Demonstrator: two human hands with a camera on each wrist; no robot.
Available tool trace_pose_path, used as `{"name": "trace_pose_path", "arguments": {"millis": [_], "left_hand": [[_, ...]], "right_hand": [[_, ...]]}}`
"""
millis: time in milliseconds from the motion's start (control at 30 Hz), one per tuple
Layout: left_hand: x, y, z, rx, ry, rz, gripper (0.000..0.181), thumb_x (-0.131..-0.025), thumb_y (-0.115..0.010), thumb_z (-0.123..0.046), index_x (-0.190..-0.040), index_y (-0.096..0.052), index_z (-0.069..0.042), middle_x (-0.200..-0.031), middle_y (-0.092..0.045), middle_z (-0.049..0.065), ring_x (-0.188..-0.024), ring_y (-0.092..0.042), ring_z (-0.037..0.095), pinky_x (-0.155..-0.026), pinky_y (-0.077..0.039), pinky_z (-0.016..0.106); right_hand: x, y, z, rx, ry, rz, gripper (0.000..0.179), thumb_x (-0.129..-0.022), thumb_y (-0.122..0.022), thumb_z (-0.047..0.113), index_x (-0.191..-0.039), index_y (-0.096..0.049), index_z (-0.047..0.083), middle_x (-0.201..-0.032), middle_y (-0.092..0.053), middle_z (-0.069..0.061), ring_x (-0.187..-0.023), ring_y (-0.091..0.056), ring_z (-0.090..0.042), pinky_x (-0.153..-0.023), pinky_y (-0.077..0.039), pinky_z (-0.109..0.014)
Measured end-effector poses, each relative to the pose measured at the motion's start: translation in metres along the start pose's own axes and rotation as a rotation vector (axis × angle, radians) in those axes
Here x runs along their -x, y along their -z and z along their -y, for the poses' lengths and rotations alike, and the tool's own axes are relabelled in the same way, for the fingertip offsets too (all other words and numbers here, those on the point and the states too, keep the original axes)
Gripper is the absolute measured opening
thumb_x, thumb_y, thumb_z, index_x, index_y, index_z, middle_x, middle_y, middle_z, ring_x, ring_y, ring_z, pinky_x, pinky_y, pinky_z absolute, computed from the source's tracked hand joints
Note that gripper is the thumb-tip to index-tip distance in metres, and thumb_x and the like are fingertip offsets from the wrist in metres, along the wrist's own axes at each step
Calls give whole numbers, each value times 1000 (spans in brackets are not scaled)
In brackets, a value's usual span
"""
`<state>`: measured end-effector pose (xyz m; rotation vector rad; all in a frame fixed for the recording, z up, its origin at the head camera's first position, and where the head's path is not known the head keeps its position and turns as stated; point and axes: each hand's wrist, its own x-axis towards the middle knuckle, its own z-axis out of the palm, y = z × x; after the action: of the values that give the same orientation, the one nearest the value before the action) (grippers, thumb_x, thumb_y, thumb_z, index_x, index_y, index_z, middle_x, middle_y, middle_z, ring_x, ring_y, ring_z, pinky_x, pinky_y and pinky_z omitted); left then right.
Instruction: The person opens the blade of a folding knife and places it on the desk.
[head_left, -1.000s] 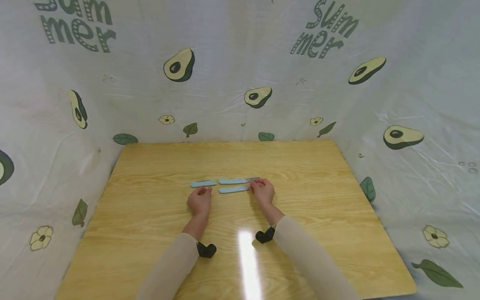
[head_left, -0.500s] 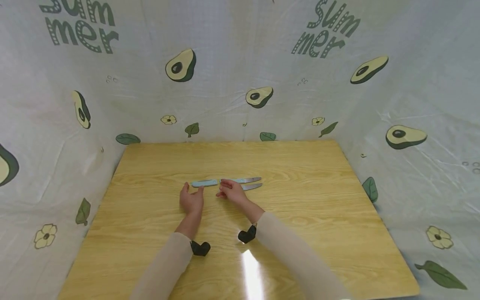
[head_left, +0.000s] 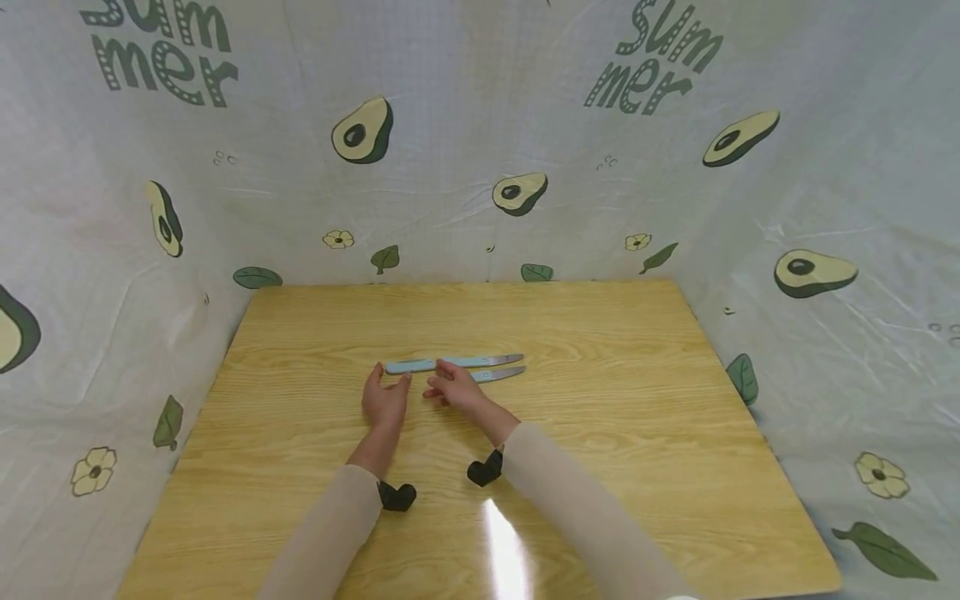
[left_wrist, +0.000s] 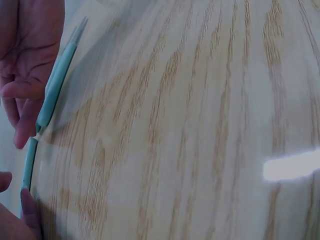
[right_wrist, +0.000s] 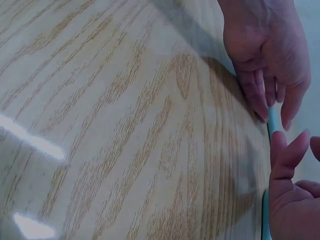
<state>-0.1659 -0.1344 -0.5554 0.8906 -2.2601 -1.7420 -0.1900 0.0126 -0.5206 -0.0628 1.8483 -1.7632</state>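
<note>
Three knives with light blue handles lie on the wooden table. The left knife (head_left: 409,367) shows a handle and no blade. Two others have grey blades pointing right, the far knife (head_left: 480,362) and the near knife (head_left: 501,374). My left hand (head_left: 385,406) is at the left knife, fingers and thumb spread either side of its handle; whether they touch it I cannot tell. Over the handle ends of the two bladed knives is my right hand (head_left: 459,390), fingers loosely bent, partly covering the near handle (left_wrist: 60,85). I see nothing gripped in it.
The wooden table (head_left: 615,450) has a bright glare streak near its front. A pale cloth (head_left: 442,133) printed with avocados and leaves hangs behind and at both sides. Each wrist wears a black strap piece (head_left: 396,497).
My right hand has moved left from the blades to the handle ends, uncovering the blades. My left hand has shifted slightly left and its fingers have spread around the left knife.
</note>
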Motion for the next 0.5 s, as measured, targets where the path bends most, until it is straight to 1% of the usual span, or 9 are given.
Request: {"name": "trace_pose_path", "arguments": {"millis": [67,167,267,367,433,500], "left_hand": [[-2,1,1,-25,-10,28,69,-88,-69,-24,-148,-37,-9,-147,-47,13,-102,-66,32,-61,-48,14],[-5,2,2,-58,-27,78,70,-90,-68,-24,-150,-34,-9,-150,-41,15,-105,-65,32,-70,-56,25],[-8,2,2,-89,-49,101,71,-90,-67,-23,-150,-32,-7,-152,-36,18,-107,-64,33,-80,-59,35],[-10,3,3,-102,-54,113,70,-91,-65,-21,-150,-32,-6,-151,-35,19,-109,-62,34,-85,-58,38],[-10,3,4,-99,-48,120,69,-92,-64,-20,-150,-31,-6,-152,-35,19,-110,-62,34,-86,-57,38],[-10,4,3,-90,-35,117,68,-92,-63,-20,-151,-31,-7,-152,-36,18,-111,-61,33,-85,-57,38]], "right_hand": [[0,-1,-1,6,-2,-7,62,-101,-51,12,-153,-19,2,-158,-24,-20,-107,-66,-32,-75,-56,-29],[-9,-1,-11,14,1,-27,65,-100,-52,15,-154,-17,5,-160,-23,-17,-107,-66,-33,-69,-54,-25],[-12,-3,-14,28,11,-47,66,-100,-53,16,-155,-17,6,-160,-24,-14,-108,-66,-32,-68,-53,-25],[-13,-5,-15,34,16,-48,65,-100,-52,16,-154,-17,6,-160,-25,-14,-109,-66,-31,-75,-57,-28],[-13,-7,-15,30,16,-44,64,-100,-52,16,-154,-18,6,-159,-25,-15,-110,-65,-30,-83,-59,-33],[-13,-8,-15,15,12,-44,64,-100,-52,14,-154,-19,6,-159,-24,-16,-114,-64,-31,-91,-57,-36]]}}
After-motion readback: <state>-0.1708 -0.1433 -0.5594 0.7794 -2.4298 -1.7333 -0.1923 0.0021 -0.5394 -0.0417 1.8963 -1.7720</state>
